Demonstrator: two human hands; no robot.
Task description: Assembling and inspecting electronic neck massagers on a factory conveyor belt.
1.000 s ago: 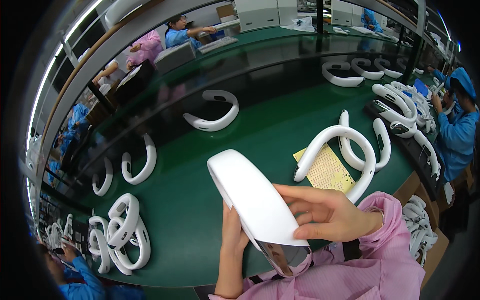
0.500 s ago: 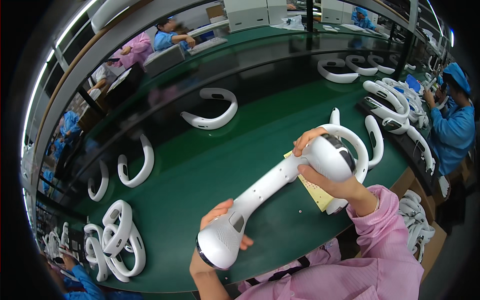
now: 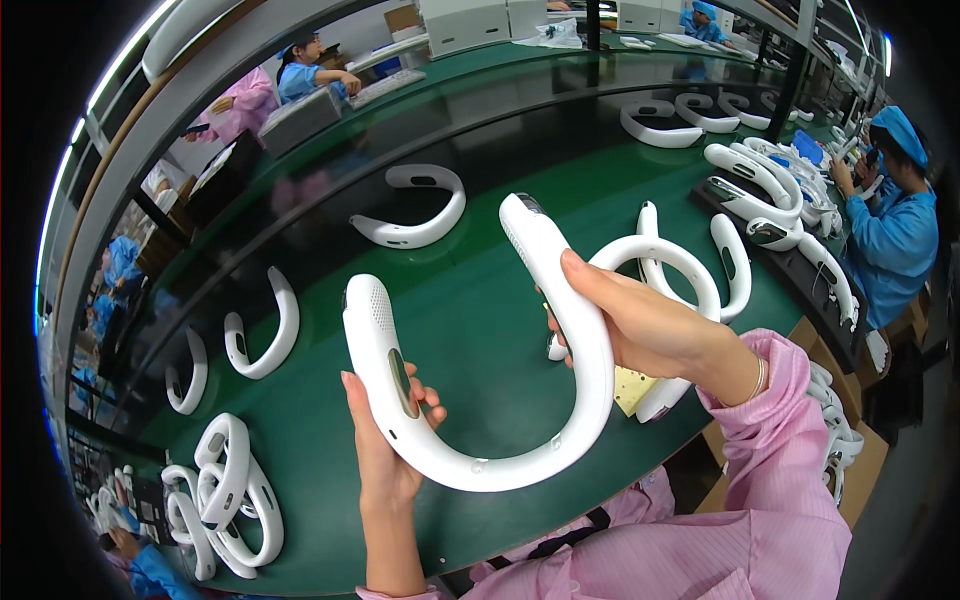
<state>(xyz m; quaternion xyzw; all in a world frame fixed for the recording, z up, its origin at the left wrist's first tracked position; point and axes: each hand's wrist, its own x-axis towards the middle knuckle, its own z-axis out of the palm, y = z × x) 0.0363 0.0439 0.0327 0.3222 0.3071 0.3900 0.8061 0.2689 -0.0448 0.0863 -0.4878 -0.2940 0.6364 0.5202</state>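
A white U-shaped neck fan (image 3: 530, 470) is held up over the green bench, its curved middle toward me and both ends pointing away. My left hand (image 3: 388, 455) is closed round its left arm, beside an oval dark panel, with the thumb outside and fingertips showing within the U. Around the right arm my right hand (image 3: 655, 318) is closed too, thumb on top and fingers partly hidden behind. Just right of it, more white neck fans (image 3: 712, 295) lie on the bench, and a yellow perforated sheet (image 3: 630, 388) shows under my right wrist.
A heap of neck fans (image 3: 268, 520) lies at the left. Single neck fans (image 3: 440, 225) rest farther back along the dark strip. At the right is a black tray (image 3: 790, 262) with several more. A co-worker in blue (image 3: 890, 240) sits beyond it, near an open carton (image 3: 865, 470).
The neck fan has been turned from nearly edge-on to showing its open U, ends now away from me. Both hands have shifted to grip its two arms.
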